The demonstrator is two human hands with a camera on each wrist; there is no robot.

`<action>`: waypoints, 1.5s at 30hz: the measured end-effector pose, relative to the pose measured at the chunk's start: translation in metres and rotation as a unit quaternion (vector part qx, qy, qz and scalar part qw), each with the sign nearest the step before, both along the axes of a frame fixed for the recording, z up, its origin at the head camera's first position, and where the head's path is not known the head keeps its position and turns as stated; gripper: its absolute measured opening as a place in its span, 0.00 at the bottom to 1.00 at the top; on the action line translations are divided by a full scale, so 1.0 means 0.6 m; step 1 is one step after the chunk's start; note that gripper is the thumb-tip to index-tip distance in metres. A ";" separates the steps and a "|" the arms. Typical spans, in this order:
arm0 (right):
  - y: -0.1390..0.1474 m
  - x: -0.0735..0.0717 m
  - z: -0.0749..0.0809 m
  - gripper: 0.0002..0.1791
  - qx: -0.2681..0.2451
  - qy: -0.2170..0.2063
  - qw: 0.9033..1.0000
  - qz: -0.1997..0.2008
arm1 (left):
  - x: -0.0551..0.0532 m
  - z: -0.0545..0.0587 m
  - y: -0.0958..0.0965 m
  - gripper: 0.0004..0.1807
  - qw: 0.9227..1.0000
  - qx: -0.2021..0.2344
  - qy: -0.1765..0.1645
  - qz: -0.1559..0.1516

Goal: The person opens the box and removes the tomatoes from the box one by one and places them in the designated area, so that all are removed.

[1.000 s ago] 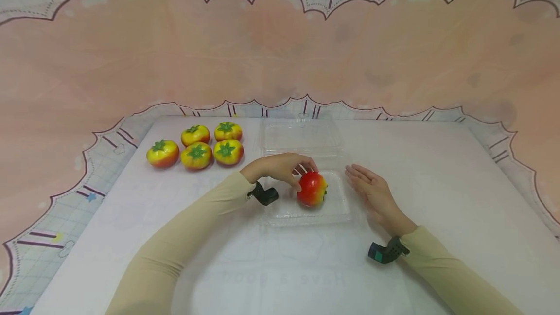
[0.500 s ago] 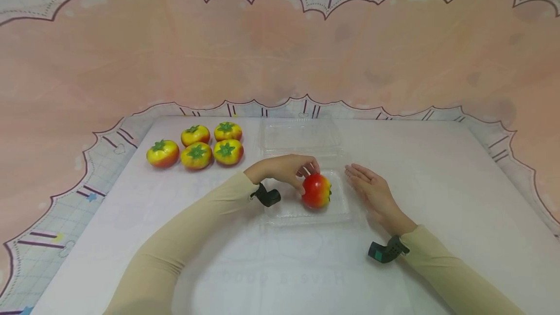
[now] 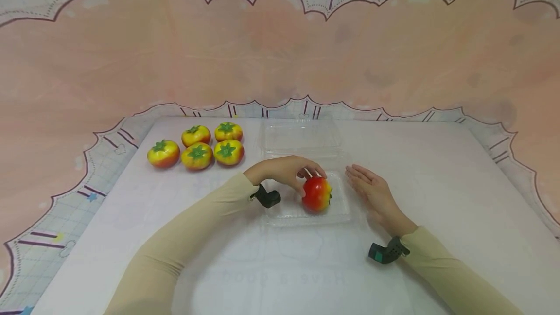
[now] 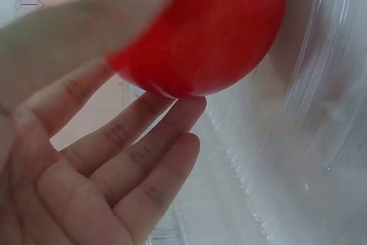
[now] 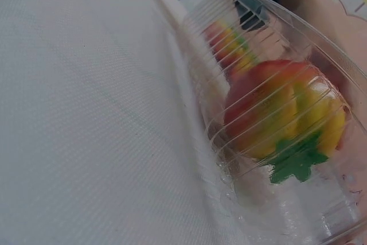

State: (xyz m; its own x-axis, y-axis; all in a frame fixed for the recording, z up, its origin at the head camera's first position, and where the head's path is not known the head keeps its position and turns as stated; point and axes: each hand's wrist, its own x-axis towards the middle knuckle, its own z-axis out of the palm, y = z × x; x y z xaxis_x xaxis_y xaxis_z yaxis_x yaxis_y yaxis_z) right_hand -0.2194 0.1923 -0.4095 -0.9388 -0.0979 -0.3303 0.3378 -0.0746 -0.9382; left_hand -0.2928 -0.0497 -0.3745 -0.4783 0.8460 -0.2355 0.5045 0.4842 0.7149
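In the head view my left hand (image 3: 288, 170) holds a red and yellow persimmon (image 3: 317, 194) between thumb and fingers. The persimmon lies on its side, its green calyx turned right, over the base of a clear plastic clamshell box (image 3: 284, 214). From the left wrist, the thumb crosses the red fruit (image 4: 223, 32) and fingertips touch its underside. My right hand (image 3: 372, 193) stands beside the box's right wall, fingers straight and together, holding nothing. Through the ribbed wall (image 5: 200, 78) the right wrist view shows the persimmon (image 5: 287, 107) and its calyx.
Several more persimmons (image 3: 197, 156) sit grouped on the white tabletop (image 3: 131, 213) at the back left, calyxes up. The box's lid (image 3: 302, 135) lies folded back behind its base. A patterned cloth backdrop (image 3: 280, 52) rises behind the table.
The persimmon in my left hand has shifted slightly right and nearer to me inside the box outline. The left fingers followed it across its top. My right hand has stayed in place.
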 end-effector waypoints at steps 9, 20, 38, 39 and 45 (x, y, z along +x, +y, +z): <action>0.002 0.003 -0.002 0.32 -0.015 0.016 1.000 0.004 | 0.000 0.002 0.001 0.20 1.000 0.002 0.015 -0.013; 0.002 0.003 -0.001 0.32 -0.002 0.017 1.000 0.003 | 0.004 0.019 -0.007 0.24 0.999 -0.040 -0.015 -0.012; 0.005 0.000 -0.015 0.31 0.008 0.058 0.998 0.010 | 0.007 0.036 -0.017 0.28 0.992 -0.109 -0.018 -0.053; 0.005 -0.001 -0.015 0.31 0.009 0.059 0.998 0.010 | 0.007 0.037 -0.017 0.28 0.992 -0.113 -0.017 -0.052; 0.006 -0.001 -0.014 0.31 0.017 0.063 0.998 0.016 | 0.007 0.041 -0.023 0.29 0.990 -0.130 -0.013 -0.044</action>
State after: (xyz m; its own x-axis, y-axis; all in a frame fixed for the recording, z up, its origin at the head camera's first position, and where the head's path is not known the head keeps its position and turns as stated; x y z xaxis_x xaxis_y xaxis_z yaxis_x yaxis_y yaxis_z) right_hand -0.2198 0.1958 -0.4177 -0.9694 -0.1199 -0.2141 0.2194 -0.0331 -0.9751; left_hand -0.2885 -0.0636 -0.3497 -0.3960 0.7931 -0.4627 0.5364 0.6088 0.5845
